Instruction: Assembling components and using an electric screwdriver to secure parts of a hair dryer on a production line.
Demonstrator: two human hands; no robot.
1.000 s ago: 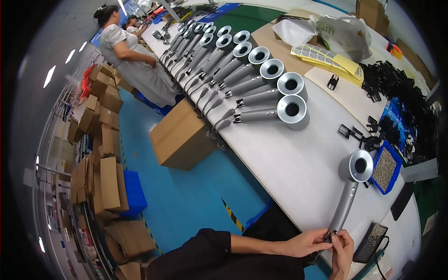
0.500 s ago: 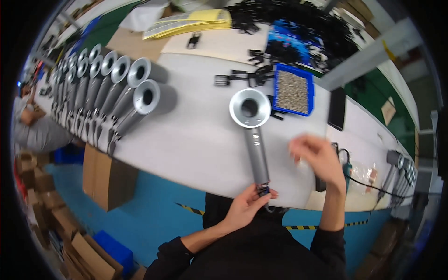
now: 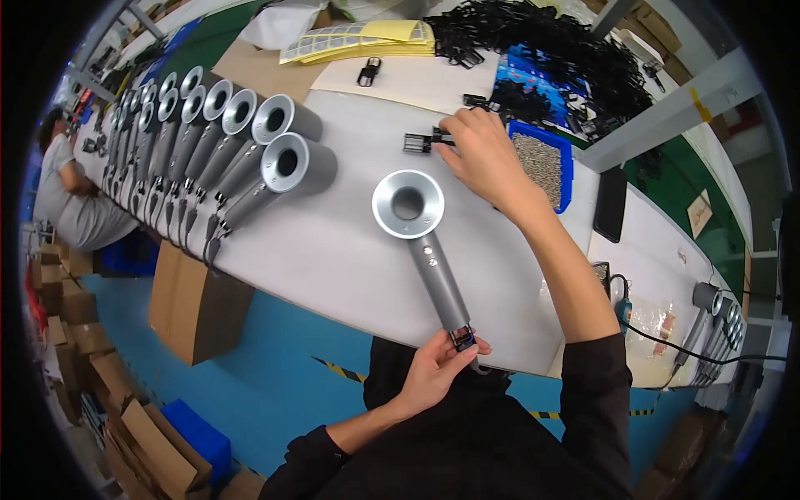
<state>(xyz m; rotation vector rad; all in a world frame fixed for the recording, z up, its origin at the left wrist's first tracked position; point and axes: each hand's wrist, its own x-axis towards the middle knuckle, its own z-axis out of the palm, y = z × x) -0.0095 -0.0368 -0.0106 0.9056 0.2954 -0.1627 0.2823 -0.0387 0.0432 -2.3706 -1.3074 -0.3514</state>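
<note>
A grey hair dryer [image 3: 437, 279] with a round silver-rimmed head lies on the white table in front of me, its handle pointing at me. My left hand [image 3: 435, 375] is closed on the handle's lower end, where small inner parts and wires show. Farther off, my right hand [image 3: 483, 158] reaches over the table beside a blue tray [image 3: 568, 171] of small metal pieces. Its thumb and forefinger close around a small black plastic part [image 3: 439, 137]. Another black clip-like part [image 3: 417, 143] lies just left of those fingers.
Several grey hair dryers [image 3: 287, 162] stand in rows at the left. A heap of black plastic parts [image 3: 533, 33] lies at the back, near yellow-edged sheets [image 3: 367, 40]. On the right are a black phone-like slab [image 3: 611, 204], a cable and a metal post. A person [image 3: 75, 192] sits far left.
My right hand has moved forward and left, from beside the dryer to the black parts. The dryer's head has swung left, while my left hand keeps its grip on the handle end.
</note>
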